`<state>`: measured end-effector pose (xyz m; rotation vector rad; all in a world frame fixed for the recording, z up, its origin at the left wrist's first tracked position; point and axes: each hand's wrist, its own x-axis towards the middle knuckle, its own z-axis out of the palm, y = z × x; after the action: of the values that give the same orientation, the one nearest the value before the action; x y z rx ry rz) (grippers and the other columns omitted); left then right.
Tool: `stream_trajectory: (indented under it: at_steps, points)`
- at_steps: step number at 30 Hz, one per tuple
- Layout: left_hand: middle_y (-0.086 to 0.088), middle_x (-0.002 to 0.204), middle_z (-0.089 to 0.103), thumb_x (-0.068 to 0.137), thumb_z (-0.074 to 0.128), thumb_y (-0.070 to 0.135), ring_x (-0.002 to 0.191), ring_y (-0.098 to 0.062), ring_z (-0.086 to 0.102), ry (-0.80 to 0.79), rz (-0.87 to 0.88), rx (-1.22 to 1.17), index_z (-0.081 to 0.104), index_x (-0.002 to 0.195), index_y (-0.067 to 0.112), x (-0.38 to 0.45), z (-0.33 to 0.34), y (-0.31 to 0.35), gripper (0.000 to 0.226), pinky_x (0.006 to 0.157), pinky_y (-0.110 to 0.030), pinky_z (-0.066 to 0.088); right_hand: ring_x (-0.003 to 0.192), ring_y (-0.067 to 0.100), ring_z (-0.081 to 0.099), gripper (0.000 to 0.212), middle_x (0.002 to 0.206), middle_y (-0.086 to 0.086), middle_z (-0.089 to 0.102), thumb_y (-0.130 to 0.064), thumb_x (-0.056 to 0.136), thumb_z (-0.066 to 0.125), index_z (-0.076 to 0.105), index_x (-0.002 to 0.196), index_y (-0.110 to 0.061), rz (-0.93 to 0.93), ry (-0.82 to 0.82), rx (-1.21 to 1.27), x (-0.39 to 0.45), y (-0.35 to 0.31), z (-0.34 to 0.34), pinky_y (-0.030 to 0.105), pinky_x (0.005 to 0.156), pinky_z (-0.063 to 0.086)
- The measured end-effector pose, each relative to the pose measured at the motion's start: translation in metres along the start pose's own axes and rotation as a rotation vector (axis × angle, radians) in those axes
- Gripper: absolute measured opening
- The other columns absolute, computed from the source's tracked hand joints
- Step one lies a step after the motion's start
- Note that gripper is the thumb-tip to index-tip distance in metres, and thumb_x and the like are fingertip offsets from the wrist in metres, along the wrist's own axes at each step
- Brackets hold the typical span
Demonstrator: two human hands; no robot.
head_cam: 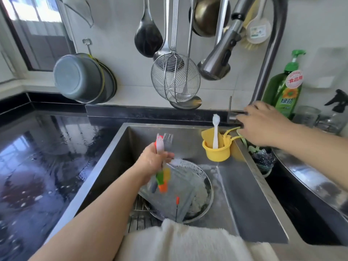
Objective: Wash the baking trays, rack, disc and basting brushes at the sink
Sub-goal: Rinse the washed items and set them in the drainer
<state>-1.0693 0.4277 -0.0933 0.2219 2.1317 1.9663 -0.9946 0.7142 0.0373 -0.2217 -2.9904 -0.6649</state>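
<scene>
Your left hand (153, 161) grips a bunch of basting brushes (162, 161) above the sink (244, 194) — bristles up, coloured handles blurred. Your right hand (263, 125), fingers spread flat, rests by the tap base. The green soap bottle (284, 85) reads 食品用. A yellow cup (216, 150) holds a white brush (215, 130) — a round tray (197, 187) lies in the sink

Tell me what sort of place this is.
Most likely a home kitchen, at the washing-up sink. A steel sink with a pull-down tap, ladles and a wire skimmer hanging on the wall, and a green dish soap bottle show it.
</scene>
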Motion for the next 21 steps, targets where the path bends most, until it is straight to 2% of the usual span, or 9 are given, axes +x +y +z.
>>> stream_trajectory:
  at_steps: [2,4,6,8,11,14,17,19,21]
  points:
    - [-0.007,0.099,0.077,0.103,0.053,0.000,0.092,-0.023,0.074,0.108,0.047,0.076,0.051,0.111,0.010,0.004,0.000,-0.003,0.013,0.068,-0.027,0.057,0.146,0.035,0.022,0.053,0.158,0.010,0.033,-0.048,0.104,0.037,0.039,0.152,-0.026,0.014,-0.087,0.017,-0.031,0.012,0.000,0.049,0.120,0.022]
    - [-0.004,0.100,0.078,0.100,0.057,0.005,0.100,-0.028,0.074,0.165,0.080,0.166,0.048,0.103,0.015,0.010,0.000,-0.004,0.014,0.083,-0.043,0.060,0.147,0.033,0.019,0.055,0.161,0.008,0.028,-0.051,0.104,0.039,0.037,0.153,-0.028,0.037,-0.153,0.056,-0.059,0.028,0.001,0.047,0.119,0.023]
    - [0.002,0.101,0.077,0.096,0.064,0.014,0.101,-0.027,0.074,0.126,0.073,0.281,0.053,0.106,0.018,0.012,0.000,-0.012,0.015,0.090,-0.049,0.059,0.148,0.031,0.018,0.057,0.162,0.006,0.027,-0.053,0.102,0.041,0.037,0.154,-0.028,0.051,-0.165,0.089,-0.080,0.046,0.002,0.046,0.119,0.024]
    - [0.001,0.112,0.074,0.094,0.071,0.022,0.105,-0.023,0.072,0.003,0.133,0.383,0.059,0.121,0.020,0.007,0.013,-0.006,0.030,0.092,-0.043,0.059,0.146,0.031,0.021,0.062,0.162,0.006,0.028,-0.056,0.100,0.041,0.034,0.155,-0.027,0.086,-0.160,0.139,-0.098,0.067,0.006,0.050,0.119,0.029]
    - [-0.005,0.108,0.068,0.102,0.061,0.009,0.087,-0.019,0.067,-0.109,0.238,0.436,0.053,0.123,0.023,-0.009,0.043,0.033,0.026,0.076,-0.030,0.055,0.150,0.034,0.016,0.090,0.165,0.007,0.019,-0.069,0.092,0.048,0.008,0.162,-0.028,0.114,-0.218,0.220,-0.121,0.083,0.021,0.053,0.119,0.028]
    - [-0.011,0.090,0.066,0.106,0.050,0.016,0.071,-0.027,0.062,0.051,0.405,0.491,0.045,0.115,0.026,-0.012,0.079,0.085,0.015,0.068,-0.037,0.051,0.154,0.033,0.003,0.116,0.169,0.004,-0.001,-0.074,0.083,0.059,-0.013,0.161,-0.028,0.084,-0.278,0.273,-0.147,0.073,0.040,0.048,0.123,0.020]
    - [-0.010,0.085,0.059,0.105,0.048,0.013,0.067,-0.025,0.059,0.065,0.398,0.459,0.039,0.097,0.032,-0.027,0.118,0.135,0.022,0.063,-0.034,0.051,0.149,0.033,0.015,0.108,0.164,0.007,0.010,-0.064,0.084,0.066,0.006,0.162,-0.020,0.104,-0.148,0.230,-0.153,0.067,0.055,0.047,0.119,0.028]
    - [-0.009,0.073,0.051,0.103,0.043,0.004,0.051,-0.022,0.053,-0.028,0.158,0.233,0.045,0.091,0.021,-0.037,0.146,0.158,0.020,0.049,-0.030,0.049,0.137,0.031,0.028,0.089,0.152,0.008,0.027,-0.061,0.082,0.065,0.036,0.150,-0.013,0.175,-0.051,0.286,-0.147,0.082,0.054,0.045,0.109,0.039]
    - [-0.008,0.061,0.040,0.103,0.036,-0.001,0.039,-0.019,0.042,-0.154,-0.160,0.025,0.044,0.080,0.010,-0.045,0.174,0.167,0.026,0.046,-0.030,0.046,0.127,0.030,0.036,0.076,0.139,0.008,0.036,-0.065,0.083,0.060,0.055,0.135,-0.009,0.256,0.022,0.355,-0.141,0.107,0.045,0.045,0.100,0.044]
